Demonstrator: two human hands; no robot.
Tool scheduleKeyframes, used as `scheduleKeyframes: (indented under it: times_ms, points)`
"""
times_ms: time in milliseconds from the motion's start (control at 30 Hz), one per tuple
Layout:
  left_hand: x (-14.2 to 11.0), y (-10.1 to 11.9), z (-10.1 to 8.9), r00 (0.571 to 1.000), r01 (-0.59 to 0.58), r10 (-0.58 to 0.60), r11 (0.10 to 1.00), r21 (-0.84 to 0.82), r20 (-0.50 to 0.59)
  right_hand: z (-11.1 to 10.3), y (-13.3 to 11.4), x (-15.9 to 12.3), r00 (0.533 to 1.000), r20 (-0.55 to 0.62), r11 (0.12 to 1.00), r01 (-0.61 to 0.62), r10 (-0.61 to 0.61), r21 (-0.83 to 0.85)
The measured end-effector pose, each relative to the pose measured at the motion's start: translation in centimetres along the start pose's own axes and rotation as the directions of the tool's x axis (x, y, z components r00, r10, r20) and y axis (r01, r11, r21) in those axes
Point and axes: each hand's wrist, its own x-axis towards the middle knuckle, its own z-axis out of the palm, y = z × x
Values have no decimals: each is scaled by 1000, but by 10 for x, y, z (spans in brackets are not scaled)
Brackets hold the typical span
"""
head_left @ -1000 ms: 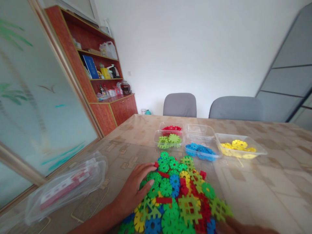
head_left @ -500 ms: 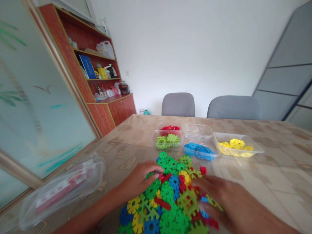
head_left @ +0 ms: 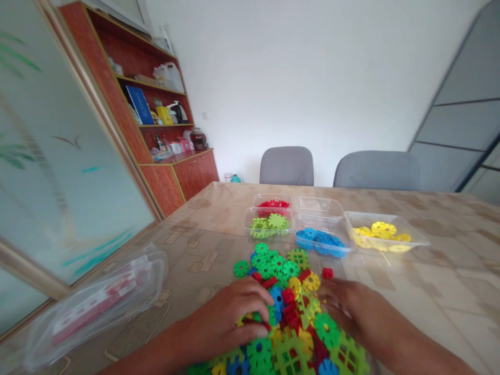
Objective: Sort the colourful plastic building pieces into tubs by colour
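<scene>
My left hand (head_left: 230,323) lies curled over the near side of the pile of plastic pieces (head_left: 289,307) on the bench (head_left: 429,291), its grip pinching a red piece (head_left: 255,324). My right hand (head_left: 351,307) rests spread on the pile's right edge.

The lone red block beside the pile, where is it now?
In the head view, the small red block lies on the table at the pile's right edge, just beyond the right hand's fingertips and nearer than the blue-piece container.
</scene>
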Motion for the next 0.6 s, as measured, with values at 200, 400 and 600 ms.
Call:
scheduleKeyframes:
  times_ms: [200,400,600]
  points:
    - [6,-10,1,992,50,-41,996,70,-119,1,-4,8,999,-39,997,40,-37,67]
    - [16,-12,7,994,89,-74,975,205,-82,16,-30,19,982,-91,985,170,-165,41]
    - [13,-12,5,989,113,-91,975,193,-119,30,-42,36,994,-61,986,77,-87,-150]
